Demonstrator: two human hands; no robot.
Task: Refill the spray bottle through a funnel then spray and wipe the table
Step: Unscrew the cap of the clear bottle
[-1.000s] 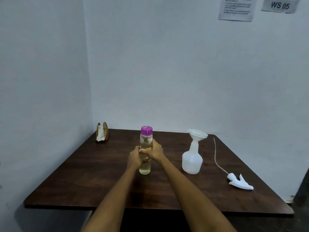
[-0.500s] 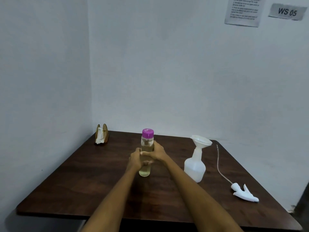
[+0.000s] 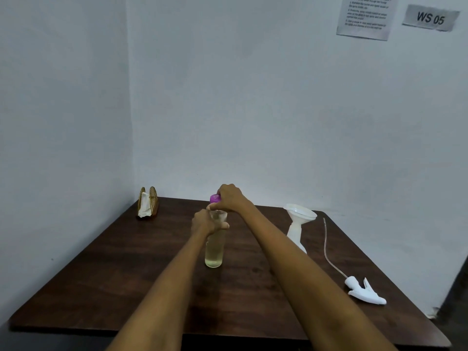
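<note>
Head view looks down on a dark brown wooden worktop (image 3: 106, 272) set in a white-walled corner. A clear plastic bottle of pale yellow liquid (image 3: 214, 252) stands upright near the middle; the left hand (image 3: 203, 222) is wrapped round its upper body, while the right hand (image 3: 230, 197) curls over its purple screw cap (image 3: 214, 198), fingers closed on it. Whether the cap is loosened cannot be told from here. To the right, apart from the bottle, stands a white translucent spray bottle (image 3: 295, 235) with a white plastic funnel (image 3: 301, 214) seated in its neck, partly hidden by the right forearm. Further right, the white trigger sprayer head (image 3: 364, 291) lies on the worktop with its thin dip tube (image 3: 328, 252) trailing back. A golden wire napkin holder with white tissue (image 3: 147, 206) sits at the far left corner
</note>
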